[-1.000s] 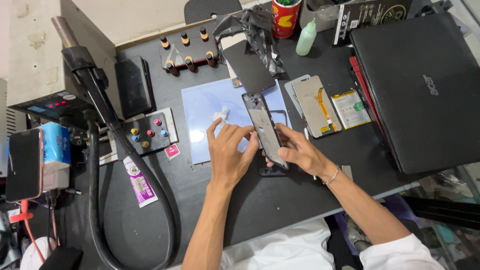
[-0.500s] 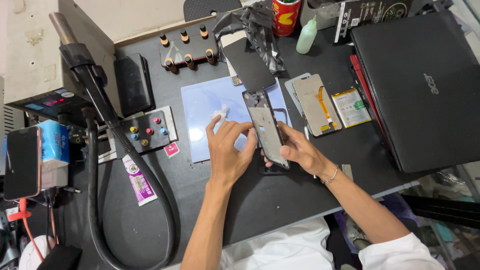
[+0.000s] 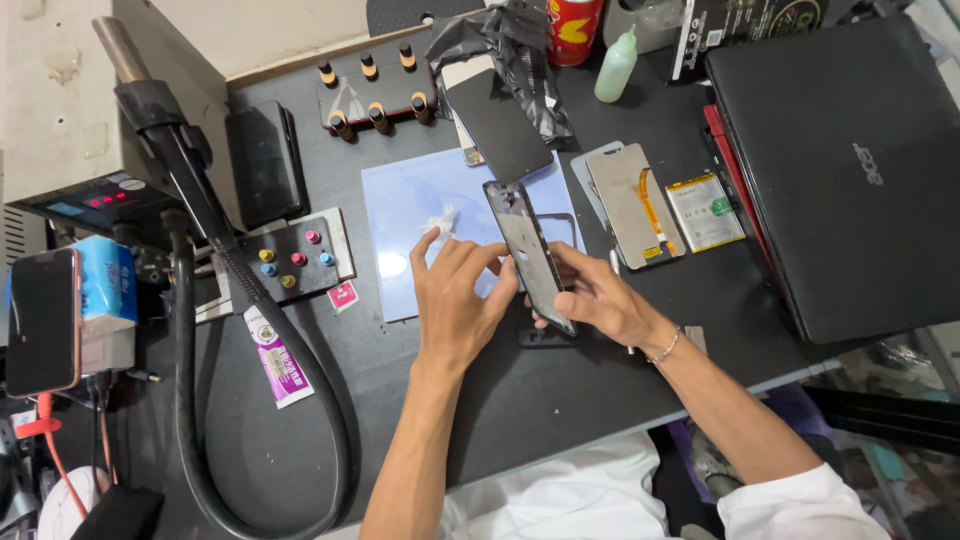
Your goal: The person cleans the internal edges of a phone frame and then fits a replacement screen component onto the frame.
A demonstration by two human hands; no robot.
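A closed black laptop (image 3: 840, 170) is lying at the right end of the dark worktop (image 3: 560, 400). Just beside its left edge, a flat battery (image 3: 705, 210) and a phone back panel with an orange ribbon cable (image 3: 635, 205) are resting side by side. A pale green squeeze bottle (image 3: 617, 66) and a red can (image 3: 574, 28) are standing along the far edge, near a crumpled black plastic bag (image 3: 510, 45). A light blue mat (image 3: 405, 215) is covering the middle. To the left, a small black block with coloured knobs (image 3: 292, 262) is sitting near a thick black hose (image 3: 200, 400) that is looping down over the worktop's near edge. A phone in a stand (image 3: 42, 322) is sitting at the far left.
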